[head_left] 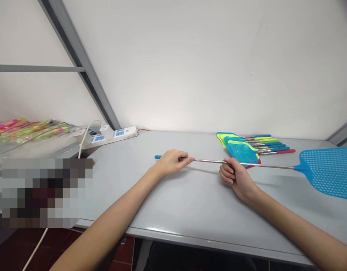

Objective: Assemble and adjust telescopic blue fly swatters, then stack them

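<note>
A blue fly swatter (328,171) with a long, thin metal shaft stretches sideways above the table, its mesh head at the right edge of the view. My left hand (173,162) is closed around the handle end, and a short blue tip shows past it on the left. Around the middle of the shaft my right hand (232,175) is closed, thumb on top and fingers curled beneath. Just behind the right hand lies a pile of fly swatters (241,148) in blue, yellow-green and red, their handles pointing right.
The grey table (173,210) meets a white wall. A white power strip (114,136) with plugs and a cable lies at the back left. Beyond it are colourful bagged items (29,130). A grey metal frame (85,71) rises at left. A pixelated patch hides part of the left side.
</note>
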`<state>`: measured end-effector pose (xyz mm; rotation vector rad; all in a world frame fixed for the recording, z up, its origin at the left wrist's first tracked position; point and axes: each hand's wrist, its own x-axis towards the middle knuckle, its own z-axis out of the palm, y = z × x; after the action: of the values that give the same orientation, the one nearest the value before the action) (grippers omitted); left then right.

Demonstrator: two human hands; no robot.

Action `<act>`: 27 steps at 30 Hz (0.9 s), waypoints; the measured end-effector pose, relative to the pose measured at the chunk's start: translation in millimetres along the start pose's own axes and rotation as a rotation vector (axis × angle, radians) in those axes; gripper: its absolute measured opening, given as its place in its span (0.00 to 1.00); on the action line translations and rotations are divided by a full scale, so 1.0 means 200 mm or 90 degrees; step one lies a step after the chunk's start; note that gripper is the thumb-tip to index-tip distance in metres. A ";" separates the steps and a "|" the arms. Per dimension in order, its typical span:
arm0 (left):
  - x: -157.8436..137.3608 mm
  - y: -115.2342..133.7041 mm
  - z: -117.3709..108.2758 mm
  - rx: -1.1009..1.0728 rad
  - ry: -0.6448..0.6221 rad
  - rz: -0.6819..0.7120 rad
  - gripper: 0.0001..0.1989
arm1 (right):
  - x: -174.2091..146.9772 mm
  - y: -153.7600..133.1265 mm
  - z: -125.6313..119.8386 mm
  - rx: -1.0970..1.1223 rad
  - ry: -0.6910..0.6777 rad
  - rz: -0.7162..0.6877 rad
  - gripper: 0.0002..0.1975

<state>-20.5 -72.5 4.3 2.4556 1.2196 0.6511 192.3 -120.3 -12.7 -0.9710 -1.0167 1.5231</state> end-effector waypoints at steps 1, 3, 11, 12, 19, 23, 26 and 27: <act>0.00 0.00 0.00 0.002 0.001 0.004 0.21 | 0.00 0.00 0.00 -0.007 -0.008 0.001 0.21; -0.01 0.01 0.02 0.004 0.000 0.013 0.21 | 0.00 0.01 0.00 -0.027 -0.035 0.008 0.21; -0.04 0.17 0.10 0.048 -0.004 0.091 0.20 | -0.02 0.06 0.04 -0.108 -0.136 0.017 0.22; -0.04 0.19 0.11 0.054 -0.008 0.096 0.19 | -0.02 0.06 0.04 -0.101 -0.139 0.017 0.22; -0.07 0.23 0.16 0.090 -0.029 0.182 0.10 | -0.02 0.06 0.04 -0.084 -0.192 0.027 0.21; -0.06 0.24 0.17 0.152 0.003 0.187 0.11 | -0.01 0.07 0.03 -0.074 -0.204 0.040 0.21; -0.06 0.24 0.18 0.194 0.022 0.179 0.11 | 0.00 0.07 0.03 -0.072 -0.203 0.041 0.21; -0.06 0.25 0.18 0.197 0.020 0.176 0.11 | 0.00 0.07 0.03 -0.074 -0.202 0.041 0.21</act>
<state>24.6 -114.7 -6.8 2.9174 1.0677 0.6128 182.0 -122.8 -24.8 -0.8633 -1.3205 1.7231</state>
